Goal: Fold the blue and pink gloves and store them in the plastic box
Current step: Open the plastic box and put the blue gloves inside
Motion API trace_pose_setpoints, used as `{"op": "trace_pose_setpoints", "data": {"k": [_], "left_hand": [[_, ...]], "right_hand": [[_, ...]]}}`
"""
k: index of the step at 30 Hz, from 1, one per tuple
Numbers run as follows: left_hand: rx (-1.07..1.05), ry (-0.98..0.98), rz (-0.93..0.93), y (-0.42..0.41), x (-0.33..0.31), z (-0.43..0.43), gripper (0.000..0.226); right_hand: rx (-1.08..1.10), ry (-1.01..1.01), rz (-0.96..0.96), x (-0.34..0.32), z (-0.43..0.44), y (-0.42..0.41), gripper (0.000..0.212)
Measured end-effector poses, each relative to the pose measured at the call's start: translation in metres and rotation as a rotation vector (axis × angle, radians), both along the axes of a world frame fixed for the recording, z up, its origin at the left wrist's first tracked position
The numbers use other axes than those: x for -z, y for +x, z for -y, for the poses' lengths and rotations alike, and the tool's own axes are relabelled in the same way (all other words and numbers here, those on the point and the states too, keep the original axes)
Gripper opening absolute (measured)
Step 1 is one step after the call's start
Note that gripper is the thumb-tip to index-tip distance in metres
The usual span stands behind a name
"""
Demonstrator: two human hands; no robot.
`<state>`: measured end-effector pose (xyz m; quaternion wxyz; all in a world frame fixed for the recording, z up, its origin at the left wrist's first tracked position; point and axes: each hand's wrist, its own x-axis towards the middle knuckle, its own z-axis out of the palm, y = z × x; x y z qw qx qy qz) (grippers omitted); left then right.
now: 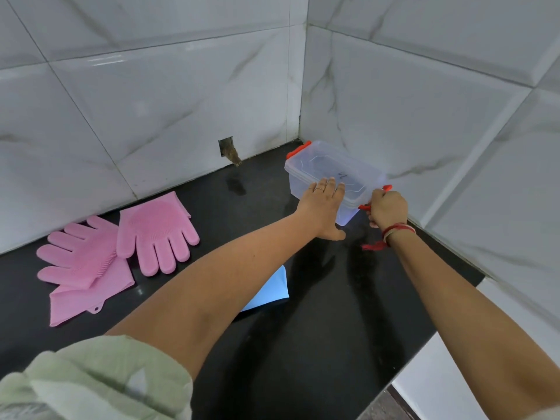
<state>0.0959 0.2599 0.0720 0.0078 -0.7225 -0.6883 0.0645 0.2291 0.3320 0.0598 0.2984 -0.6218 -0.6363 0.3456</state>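
Observation:
A clear plastic box (312, 165) with orange latches stands in the far right corner of the black counter, its lid on. My left hand (323, 204) lies flat on the lid's near edge, fingers spread, thumb down the box's side. My right hand (387, 208) is closed around the near orange latch (365, 206). Two pink gloves lie flat at the left: one (157, 228) near the wall, the other (81, 262) overlapping its lower left. A blue glove (269, 291) shows only as a corner under my left forearm; the rest is hidden.
White marble-look tiled walls (169, 95) meet in a corner behind the box. A small hole in the wall (227, 148) sits above the black counter (318, 328). The counter's right front edge drops off at the lower right. A pale green sleeve covers my left upper arm.

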Motion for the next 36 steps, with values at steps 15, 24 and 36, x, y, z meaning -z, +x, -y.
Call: {"op": "trace_pose_setpoints", "data": {"k": [15,24,36], "left_hand": [[0.099,0.132,0.134,-0.016,0.0,0.0,0.088],[0.162,0.154,0.569,-0.051,-0.017,-0.006,0.035],[-0.608,0.24,0.816,-0.126,0.003,-0.092,0.044]], "right_hand": [[-0.188,0.57,0.097,-0.021,-0.005,-0.026,0.032],[-0.531,0.255,0.339,-0.026,-0.035,-0.067,0.038],[-0.552,0.375,0.57,-0.011,-0.038,-0.069,0.048]]}}
